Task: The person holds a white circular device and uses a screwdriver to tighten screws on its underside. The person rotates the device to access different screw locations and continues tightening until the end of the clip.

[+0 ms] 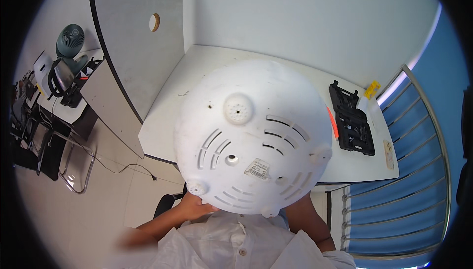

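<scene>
A large white round plastic appliance fills the middle of the view with its underside toward me. It has slotted vents, round knobby feet, two screw holes and a small printed label. What kind of appliance it is I cannot tell. At its near-left edge, beside one foot, my left hand is closed on the rim, with the thumb showing. My right forearm reaches up behind the near-right edge, and the appliance hides that hand and its fingers.
Behind the appliance stands a white table. On its right side lie an open black tool case, an orange-red strip-like item and a yellow object. A grey partition rises at left; a metal railing runs along the right.
</scene>
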`<action>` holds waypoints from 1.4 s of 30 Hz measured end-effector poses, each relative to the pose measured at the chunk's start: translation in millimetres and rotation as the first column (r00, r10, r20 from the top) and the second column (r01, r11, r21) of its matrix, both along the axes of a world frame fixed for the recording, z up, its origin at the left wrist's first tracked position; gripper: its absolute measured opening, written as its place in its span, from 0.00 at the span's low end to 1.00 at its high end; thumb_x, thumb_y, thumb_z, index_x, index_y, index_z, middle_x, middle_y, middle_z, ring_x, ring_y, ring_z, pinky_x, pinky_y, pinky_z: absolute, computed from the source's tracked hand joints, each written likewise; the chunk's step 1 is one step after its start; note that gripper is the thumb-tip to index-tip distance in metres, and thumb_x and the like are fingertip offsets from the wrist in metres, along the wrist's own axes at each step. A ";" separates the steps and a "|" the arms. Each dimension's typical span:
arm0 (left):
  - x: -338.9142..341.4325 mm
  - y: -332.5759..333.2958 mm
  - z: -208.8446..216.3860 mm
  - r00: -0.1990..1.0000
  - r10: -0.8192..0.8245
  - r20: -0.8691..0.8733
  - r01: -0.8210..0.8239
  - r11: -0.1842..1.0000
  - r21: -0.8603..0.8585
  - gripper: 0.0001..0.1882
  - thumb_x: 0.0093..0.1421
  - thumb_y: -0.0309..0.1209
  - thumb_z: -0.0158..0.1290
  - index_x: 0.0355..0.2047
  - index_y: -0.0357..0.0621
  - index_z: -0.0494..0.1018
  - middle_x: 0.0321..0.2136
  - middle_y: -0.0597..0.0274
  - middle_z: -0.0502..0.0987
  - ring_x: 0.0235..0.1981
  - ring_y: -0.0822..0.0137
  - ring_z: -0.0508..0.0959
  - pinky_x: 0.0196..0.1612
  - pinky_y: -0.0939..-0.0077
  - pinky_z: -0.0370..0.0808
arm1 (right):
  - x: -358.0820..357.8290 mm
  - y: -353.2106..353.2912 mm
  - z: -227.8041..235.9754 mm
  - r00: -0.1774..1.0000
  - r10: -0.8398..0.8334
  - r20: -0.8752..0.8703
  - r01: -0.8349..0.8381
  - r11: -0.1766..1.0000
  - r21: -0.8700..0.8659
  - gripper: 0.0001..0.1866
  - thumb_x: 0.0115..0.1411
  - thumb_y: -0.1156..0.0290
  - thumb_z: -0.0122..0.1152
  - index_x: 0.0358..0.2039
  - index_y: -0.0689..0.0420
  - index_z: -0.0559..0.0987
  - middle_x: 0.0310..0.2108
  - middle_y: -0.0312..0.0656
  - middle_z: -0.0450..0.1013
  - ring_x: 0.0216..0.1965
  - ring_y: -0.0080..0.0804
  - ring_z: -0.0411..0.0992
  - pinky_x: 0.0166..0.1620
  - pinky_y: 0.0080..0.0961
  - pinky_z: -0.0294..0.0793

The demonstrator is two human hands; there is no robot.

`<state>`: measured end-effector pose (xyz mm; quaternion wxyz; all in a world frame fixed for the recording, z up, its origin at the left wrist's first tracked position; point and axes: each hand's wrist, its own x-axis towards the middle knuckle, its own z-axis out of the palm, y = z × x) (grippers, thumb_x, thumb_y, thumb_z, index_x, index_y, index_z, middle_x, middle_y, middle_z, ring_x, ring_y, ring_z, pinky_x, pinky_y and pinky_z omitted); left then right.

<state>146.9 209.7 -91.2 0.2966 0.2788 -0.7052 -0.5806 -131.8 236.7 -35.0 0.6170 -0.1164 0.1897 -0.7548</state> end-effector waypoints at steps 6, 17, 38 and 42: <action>-2.4 -2.4 0.3 1.000 -0.009 0.020 0.009 1.000 0.012 0.19 0.53 0.34 0.61 0.45 0.41 0.75 0.44 0.61 0.77 0.48 0.62 0.74 0.53 0.66 0.68 | 3.1 -2.7 6.0 0.995 -0.074 -0.061 0.076 0.996 0.037 0.28 0.66 0.46 0.40 0.59 0.50 0.65 0.56 0.42 0.66 0.56 0.41 0.66 0.57 0.44 0.68; -6.7 -2.9 -3.4 1.000 -0.008 -0.006 0.007 0.999 -0.036 0.17 0.54 0.33 0.60 0.44 0.41 0.75 0.43 0.61 0.78 0.47 0.63 0.75 0.53 0.66 0.68 | 0.4 -4.5 1.1 0.987 -0.011 -0.161 0.005 0.999 -0.036 0.32 0.65 0.41 0.40 0.62 0.49 0.62 0.59 0.41 0.63 0.58 0.43 0.63 0.59 0.45 0.64; -8.9 -2.0 1.2 0.998 0.018 -0.060 -0.019 1.000 -0.012 0.18 0.54 0.32 0.60 0.43 0.38 0.74 0.38 0.60 0.78 0.43 0.65 0.76 0.49 0.67 0.71 | 1.1 -7.5 -4.0 0.990 -0.031 -0.137 0.031 1.000 -0.004 0.26 0.67 0.48 0.41 0.59 0.49 0.66 0.56 0.39 0.67 0.55 0.39 0.66 0.57 0.42 0.68; -7.4 -7.0 -2.1 0.988 -0.081 -0.128 0.101 0.981 0.164 0.16 0.56 0.34 0.59 0.40 0.37 0.74 0.33 0.60 0.79 0.35 0.69 0.78 0.42 0.72 0.74 | -0.1 -10.3 -1.2 0.998 -0.042 -0.054 0.041 0.999 -0.011 0.25 0.67 0.49 0.41 0.59 0.49 0.66 0.56 0.38 0.67 0.56 0.38 0.66 0.57 0.42 0.68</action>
